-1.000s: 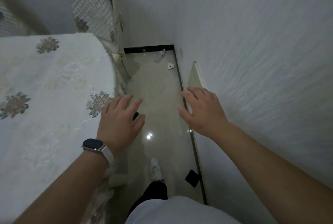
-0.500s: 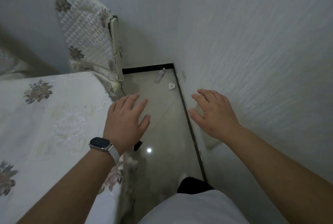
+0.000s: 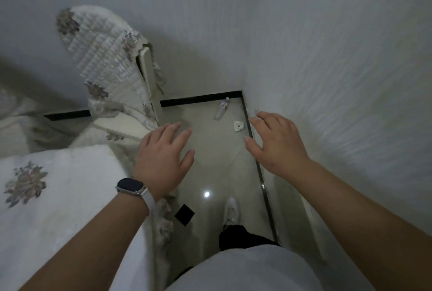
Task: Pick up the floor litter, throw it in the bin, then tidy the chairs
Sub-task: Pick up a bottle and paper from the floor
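Filling the lower left was the cloth-covered desk (image 3: 70,197), a quilted chair (image 3: 112,61) above it. The left hand (image 3: 163,162) hovered mid-frame, fingers spread, empty. A plastic bottle (image 3: 222,109) and white scrap (image 3: 239,126) lay on the floor (image 3: 210,173) at upper centre. The right hand (image 3: 275,145), spread and empty, hovered by the wall (image 3: 350,80).

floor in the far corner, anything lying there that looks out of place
Yes. A clear plastic bottle lies on its side near the far skirting, and a small white triangular piece sits beside it by the wall. A black square scrap lies nearer, beside the floral cloth.
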Demonstrator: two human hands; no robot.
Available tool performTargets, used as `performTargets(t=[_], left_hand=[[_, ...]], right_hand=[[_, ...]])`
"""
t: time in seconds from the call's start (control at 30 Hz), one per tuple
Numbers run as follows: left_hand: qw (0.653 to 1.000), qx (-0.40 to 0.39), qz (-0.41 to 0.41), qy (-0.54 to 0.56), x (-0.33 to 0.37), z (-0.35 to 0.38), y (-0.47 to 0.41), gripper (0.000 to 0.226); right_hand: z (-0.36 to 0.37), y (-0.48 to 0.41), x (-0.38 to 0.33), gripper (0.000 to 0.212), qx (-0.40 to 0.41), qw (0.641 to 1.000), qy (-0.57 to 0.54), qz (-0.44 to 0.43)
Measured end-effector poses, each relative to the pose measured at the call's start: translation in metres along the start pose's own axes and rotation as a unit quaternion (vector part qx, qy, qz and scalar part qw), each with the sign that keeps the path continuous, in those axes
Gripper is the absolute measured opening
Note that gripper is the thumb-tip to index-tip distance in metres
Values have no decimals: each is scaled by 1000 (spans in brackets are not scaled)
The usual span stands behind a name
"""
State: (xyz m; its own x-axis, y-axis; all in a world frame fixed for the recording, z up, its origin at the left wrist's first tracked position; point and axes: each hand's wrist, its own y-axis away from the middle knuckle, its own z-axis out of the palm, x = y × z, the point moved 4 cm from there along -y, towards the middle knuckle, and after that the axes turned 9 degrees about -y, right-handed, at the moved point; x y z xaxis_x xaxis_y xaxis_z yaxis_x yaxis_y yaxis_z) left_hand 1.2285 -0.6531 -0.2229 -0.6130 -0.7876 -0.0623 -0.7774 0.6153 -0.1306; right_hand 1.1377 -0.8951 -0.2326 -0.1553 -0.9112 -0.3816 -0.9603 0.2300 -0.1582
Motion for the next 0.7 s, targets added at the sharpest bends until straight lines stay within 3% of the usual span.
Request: performTargets(t=[0.3,0.7], left_hand=[[1000,9,-8,-1,-31,-5,-111,55],[997,42,59,34,-85,56,-269,48]], right_hand=[[-7,-119,-3,51,16,997,-1,-73],[22,-268,3,49,4,996,59,-72]])
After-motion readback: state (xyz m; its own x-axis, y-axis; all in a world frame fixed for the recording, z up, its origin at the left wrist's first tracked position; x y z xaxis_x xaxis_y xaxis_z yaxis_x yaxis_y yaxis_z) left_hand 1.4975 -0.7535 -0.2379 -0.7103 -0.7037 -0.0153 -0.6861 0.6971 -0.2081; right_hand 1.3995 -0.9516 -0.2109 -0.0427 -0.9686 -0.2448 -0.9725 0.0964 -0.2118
